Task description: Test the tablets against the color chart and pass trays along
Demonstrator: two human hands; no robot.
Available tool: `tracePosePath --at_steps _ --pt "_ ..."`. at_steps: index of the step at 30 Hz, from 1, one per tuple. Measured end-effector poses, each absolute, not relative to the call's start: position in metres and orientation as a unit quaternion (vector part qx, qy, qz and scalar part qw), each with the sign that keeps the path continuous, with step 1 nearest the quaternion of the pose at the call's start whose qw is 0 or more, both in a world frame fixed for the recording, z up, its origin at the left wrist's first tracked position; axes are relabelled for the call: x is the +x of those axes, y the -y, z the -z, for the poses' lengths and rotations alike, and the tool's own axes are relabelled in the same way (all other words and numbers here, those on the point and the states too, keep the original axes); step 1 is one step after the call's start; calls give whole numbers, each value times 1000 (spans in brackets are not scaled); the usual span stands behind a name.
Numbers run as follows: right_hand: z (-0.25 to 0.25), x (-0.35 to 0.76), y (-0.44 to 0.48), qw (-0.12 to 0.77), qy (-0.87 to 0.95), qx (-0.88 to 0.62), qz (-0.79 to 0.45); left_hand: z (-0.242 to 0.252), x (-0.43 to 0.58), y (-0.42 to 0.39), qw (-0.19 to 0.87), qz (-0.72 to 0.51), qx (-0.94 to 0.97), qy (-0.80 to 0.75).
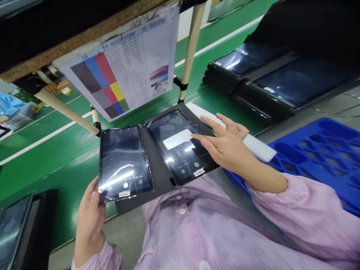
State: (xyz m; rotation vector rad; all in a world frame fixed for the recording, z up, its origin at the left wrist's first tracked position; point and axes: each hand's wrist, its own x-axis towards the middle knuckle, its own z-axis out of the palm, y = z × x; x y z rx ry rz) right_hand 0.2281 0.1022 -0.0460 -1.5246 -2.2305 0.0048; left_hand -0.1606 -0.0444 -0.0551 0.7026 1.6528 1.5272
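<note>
Two dark tablets lie side by side on a grey mat [157, 168] in front of me. My left hand [90, 219] grips the lower left corner of the left tablet [123, 163], thumb on its edge. My right hand [225, 144] hovers over the right tablet [180, 146] with fingers stretched out, the index fingertip at a white pop-up box on its screen. Both screens are lit with camera-style buttons near the bottom. I wear a pink striped shirt.
A colour test chart [123, 67] hangs above the tablets on a frame of beige pipes [191, 48]. Stacks of black tablets [281, 82] lie at the right, a blue plastic crate [317, 150] below them. A white strip [253, 144] lies behind my right hand. The green belt [42, 150] runs left.
</note>
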Motion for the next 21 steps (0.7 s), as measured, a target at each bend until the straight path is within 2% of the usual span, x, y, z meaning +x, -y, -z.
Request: tracePosePath --at_steps 4,10,14,17,19,21 --pt "48 226 -102 219 802 -555 -23 50 -148 32 382 -642 211 -631" --pt "26 222 -92 363 753 -543 -83 35 -129 34 393 -670 190 -601" --pt "27 203 -82 430 756 -408 -277 23 -106 47 377 -705 229 -556" --pt "28 182 -68 400 758 -241 -456 22 -84 54 376 -734 261 -503" --pt "26 170 -59 410 733 -194 -508 25 -71 53 379 -740 279 -481" --pt "23 162 -55 463 687 -204 -522 29 -61 48 388 -724 310 -479"
